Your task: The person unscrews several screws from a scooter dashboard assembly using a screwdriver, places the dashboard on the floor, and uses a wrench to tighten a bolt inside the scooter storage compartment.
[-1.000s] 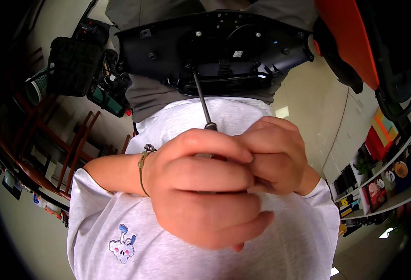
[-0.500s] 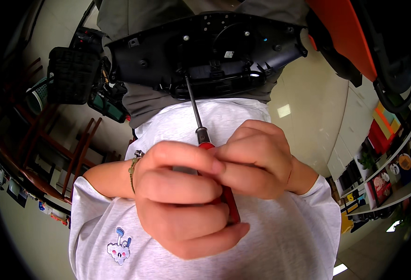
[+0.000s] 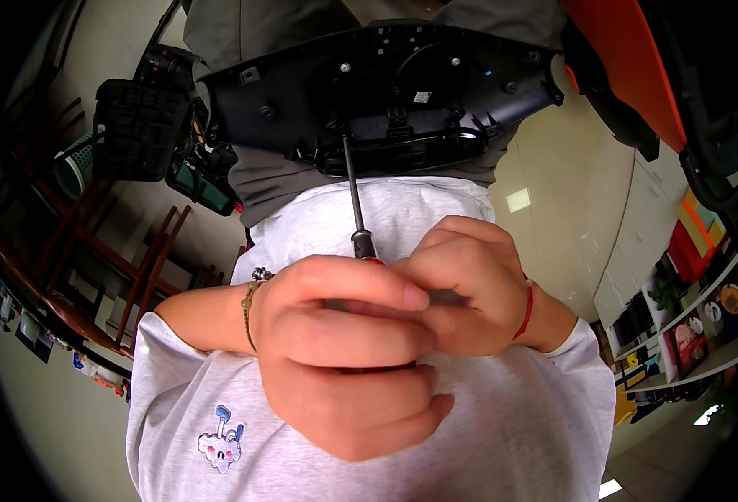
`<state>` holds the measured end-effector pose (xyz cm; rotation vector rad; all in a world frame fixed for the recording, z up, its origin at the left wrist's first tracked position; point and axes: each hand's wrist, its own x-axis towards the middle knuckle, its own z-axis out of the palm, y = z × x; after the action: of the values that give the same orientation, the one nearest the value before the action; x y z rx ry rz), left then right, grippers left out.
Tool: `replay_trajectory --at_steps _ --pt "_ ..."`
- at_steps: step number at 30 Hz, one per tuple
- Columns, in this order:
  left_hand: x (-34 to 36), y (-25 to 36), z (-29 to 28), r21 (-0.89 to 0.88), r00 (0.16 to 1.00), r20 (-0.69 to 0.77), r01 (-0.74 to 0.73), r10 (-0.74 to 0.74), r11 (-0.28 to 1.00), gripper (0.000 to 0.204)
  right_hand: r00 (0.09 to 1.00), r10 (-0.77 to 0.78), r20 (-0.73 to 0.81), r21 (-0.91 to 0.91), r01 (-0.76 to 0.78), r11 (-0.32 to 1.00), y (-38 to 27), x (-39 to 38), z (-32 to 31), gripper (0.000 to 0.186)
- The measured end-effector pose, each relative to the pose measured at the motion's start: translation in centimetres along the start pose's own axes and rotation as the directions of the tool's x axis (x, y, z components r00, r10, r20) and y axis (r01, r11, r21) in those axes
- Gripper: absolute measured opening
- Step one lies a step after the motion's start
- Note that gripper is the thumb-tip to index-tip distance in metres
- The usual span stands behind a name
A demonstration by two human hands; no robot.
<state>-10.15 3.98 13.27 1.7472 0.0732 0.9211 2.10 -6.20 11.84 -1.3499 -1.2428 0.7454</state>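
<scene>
My left hand (image 3: 344, 360), a beaded bracelet on its wrist, is closed around the handle of a screwdriver (image 3: 354, 197). The dark shaft points away from me, and its tip meets a black plastic panel (image 3: 285, 84) lying across my lap. My right hand (image 3: 473, 289), with a red cord at its wrist, is curled against the same handle, its fingertips partly behind my left fingers. Most of the handle is hidden by both hands. On the panel's inner side are screw posts, a round raised area, a small white label (image 3: 421, 97) and a dark cable along the near edge.
Left of my lap, an open black tool case (image 3: 138, 130) stands near a green-and-black case part (image 3: 205, 194). Wooden chair frames (image 3: 147, 272) are farther left. An orange-and-black body part (image 3: 628, 71) rises at the far right, above shelves (image 3: 704, 335) with assorted goods.
My left fingers have rolled rightward over the handle, covering the red part that showed before. The panel and surroundings sit slightly farther right in view.
</scene>
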Motion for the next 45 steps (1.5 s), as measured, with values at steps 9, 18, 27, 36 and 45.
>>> replay_trajectory --at_steps 9,18,27,36,45 --pt "0.0 -0.1 -2.1 -0.102 0.984 0.18 0.035 -0.016 0.994 0.015 0.996 -0.071 0.056 -0.08 0.076 0.994 -0.3 0.0 -0.4 0.01" --pt "-0.8 -0.1 0.7 -0.021 0.989 -0.147 -0.013 0.01 1.0 0.02 0.988 -0.154 -0.029 -0.11 0.15 0.983 0.5 0.2 0.6 0.017" --pt "-0.1 -0.2 -1.0 -0.052 0.987 0.148 0.066 -0.058 0.996 0.015 0.998 -0.053 0.042 -0.137 0.058 0.989 0.2 -0.4 -0.4 0.011" --pt "-0.4 0.0 -1.4 -0.044 0.99 0.117 0.089 -0.083 0.995 0.02 0.995 -0.095 0.016 -0.087 0.096 0.992 -0.2 -0.5 -0.1 0.013" --pt "-0.6 0.0 0.1 -0.003 0.997 -0.061 0.038 -0.038 0.999 0.01 0.988 -0.153 -0.032 -0.185 0.144 0.972 0.5 -0.3 0.1 0.014"
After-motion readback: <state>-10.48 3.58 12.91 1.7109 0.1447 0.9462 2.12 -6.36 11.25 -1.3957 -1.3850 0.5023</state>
